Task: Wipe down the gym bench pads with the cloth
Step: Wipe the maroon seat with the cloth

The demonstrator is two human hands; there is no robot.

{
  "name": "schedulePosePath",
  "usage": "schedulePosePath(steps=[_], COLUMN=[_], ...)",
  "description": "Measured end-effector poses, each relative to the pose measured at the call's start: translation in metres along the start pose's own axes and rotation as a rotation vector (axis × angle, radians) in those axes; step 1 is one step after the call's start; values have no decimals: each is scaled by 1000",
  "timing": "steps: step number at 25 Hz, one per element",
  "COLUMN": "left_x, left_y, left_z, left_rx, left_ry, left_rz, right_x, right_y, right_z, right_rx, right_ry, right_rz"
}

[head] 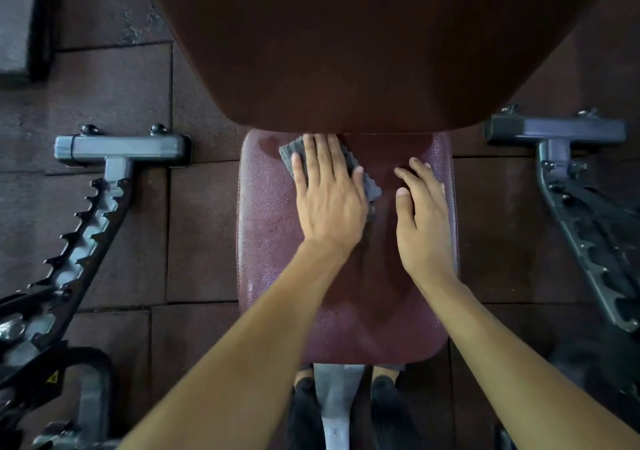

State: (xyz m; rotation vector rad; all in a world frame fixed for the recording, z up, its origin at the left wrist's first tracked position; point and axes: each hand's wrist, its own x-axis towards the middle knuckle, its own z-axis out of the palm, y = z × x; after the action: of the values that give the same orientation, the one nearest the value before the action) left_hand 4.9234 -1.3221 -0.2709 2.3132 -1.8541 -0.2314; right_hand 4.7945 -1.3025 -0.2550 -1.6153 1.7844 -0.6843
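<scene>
While the left hand [329,196] presses the cloth [370,188], fingers [322,153] straight, onto the seat pad [270,241] beside the open right hand [420,217], this mid-wipe stroke likely needs dragging toward its near edge.

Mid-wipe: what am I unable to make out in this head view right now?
Head view only:
cloth: mostly hidden under the left hand; its full extent is unknown.
back pad: cut off by the top edge.
seat pad: far edge hidden beneath the back pad; patches covered by the right hand and both forearms.
</scene>
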Motion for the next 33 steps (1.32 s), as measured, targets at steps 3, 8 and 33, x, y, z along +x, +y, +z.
schedulePosePath(steps=[3, 8, 33], left_x=[20, 15, -186], left_y=[-34, -67, -65], left_z=[-7, -19, -15], left_rx=[6, 28, 19], left_ry=[-20, -55, -99], left_rz=[85, -8, 167], right_x=[-2, -2, -30], right_y=[3, 4, -6], right_z=[2, 4, 2], right_rx=[-60, -148, -207], right_ry=[11, 11, 14], right_rz=[-32, -65, -63])
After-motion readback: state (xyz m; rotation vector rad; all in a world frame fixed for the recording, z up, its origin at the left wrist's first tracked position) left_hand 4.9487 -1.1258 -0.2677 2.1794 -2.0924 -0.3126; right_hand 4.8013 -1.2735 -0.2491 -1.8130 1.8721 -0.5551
